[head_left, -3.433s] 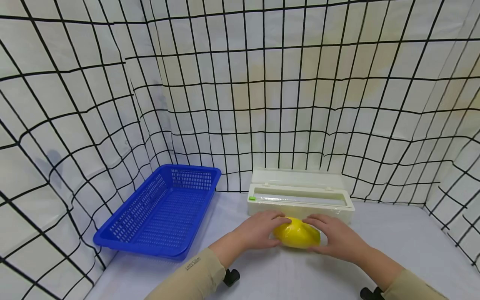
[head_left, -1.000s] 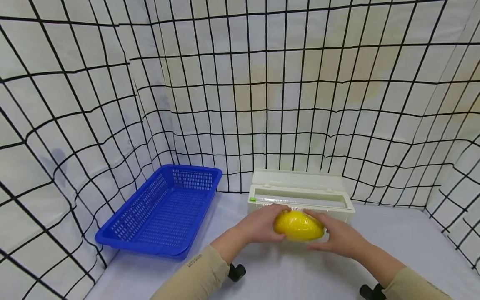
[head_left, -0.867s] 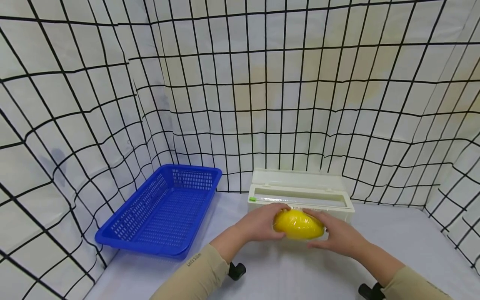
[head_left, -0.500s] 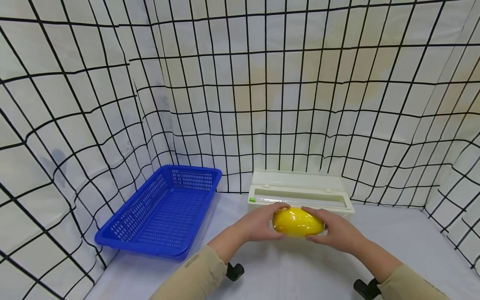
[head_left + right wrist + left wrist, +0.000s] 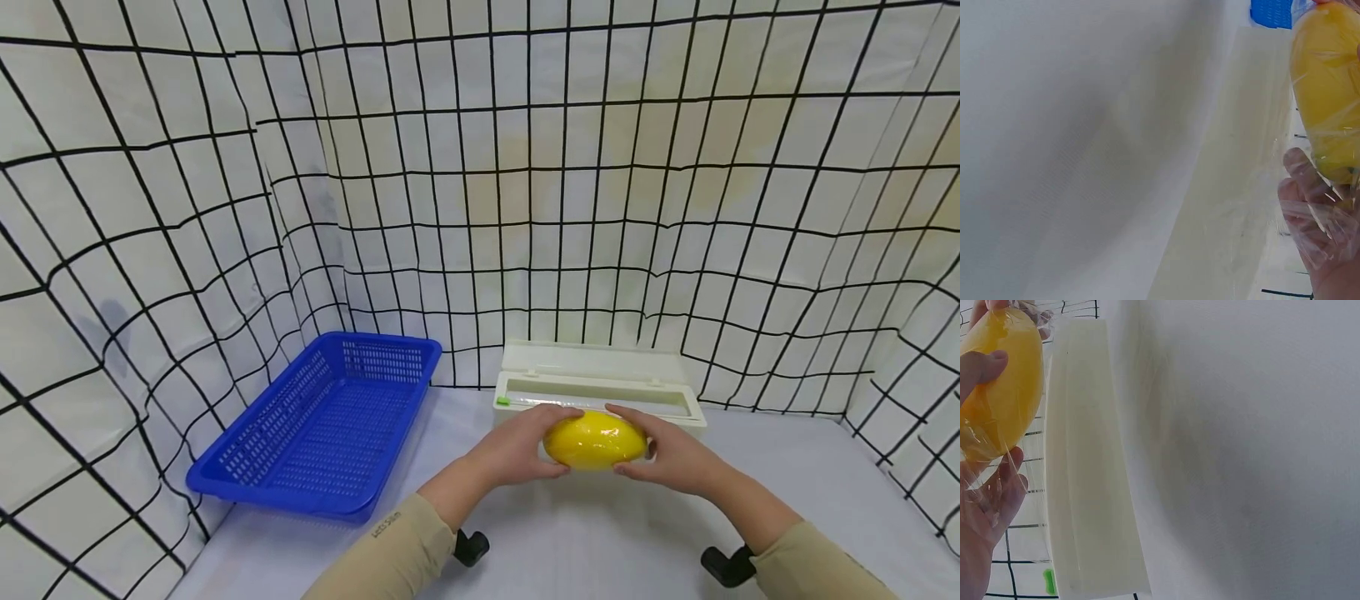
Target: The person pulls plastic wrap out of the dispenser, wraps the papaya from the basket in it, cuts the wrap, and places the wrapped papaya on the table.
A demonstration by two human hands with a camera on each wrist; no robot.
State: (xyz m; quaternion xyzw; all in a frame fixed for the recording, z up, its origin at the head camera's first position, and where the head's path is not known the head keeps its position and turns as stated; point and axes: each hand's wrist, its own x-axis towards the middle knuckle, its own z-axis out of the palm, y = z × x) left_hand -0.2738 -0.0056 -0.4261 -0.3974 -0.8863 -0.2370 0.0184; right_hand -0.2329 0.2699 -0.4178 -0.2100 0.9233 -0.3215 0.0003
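A yellow mango, shiny with clear cling film, is held by both hands in front of the white wrap dispenser. My left hand grips its left end and my right hand its right end. Loose film trails past the mango over the fingers in the left wrist view. In the right wrist view, film also lies across the right hand's fingers, and the mango's lower tip looks greenish. Behind the hands, the dispenser's lid stands raised, with a clear film roll inside.
A blue plastic basket with slotted sides and nothing in it stands at the left. White cloth covers the table. Walls of black netting over white sheeting rise at the back and both sides.
The mango has risen a little and turned, so its greenish end no longer shows in the head view. The fingers of my right hand have closed in on it. Basket and dispenser stay put.
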